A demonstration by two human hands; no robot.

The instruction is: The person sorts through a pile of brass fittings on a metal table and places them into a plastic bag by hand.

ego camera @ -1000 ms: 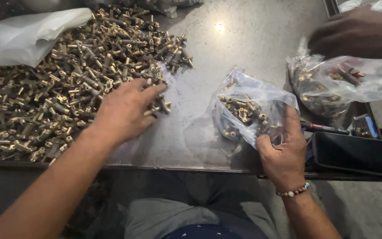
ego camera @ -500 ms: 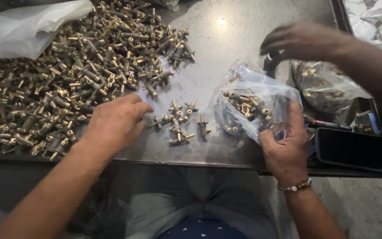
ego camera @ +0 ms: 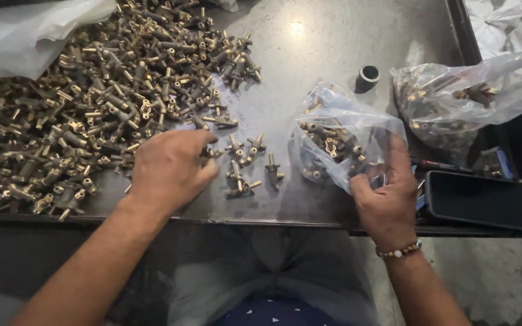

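- Grey metal worktop (ego camera: 309,54), scuffed and shiny, carries a big heap of brass fittings (ego camera: 80,115) over its left half.
- Left hand (ego camera: 170,166) lies palm down near the front edge, fingers curled over a few loose fittings (ego camera: 246,166) drawn out of the heap; whether it grips any, I cannot tell.
- Right hand (ego camera: 388,196) pinches the clear plastic bag (ego camera: 339,136) of fittings by its near side.
- Second filled bag (ego camera: 460,96) and a dark phone (ego camera: 484,199) sit toward the right edge.
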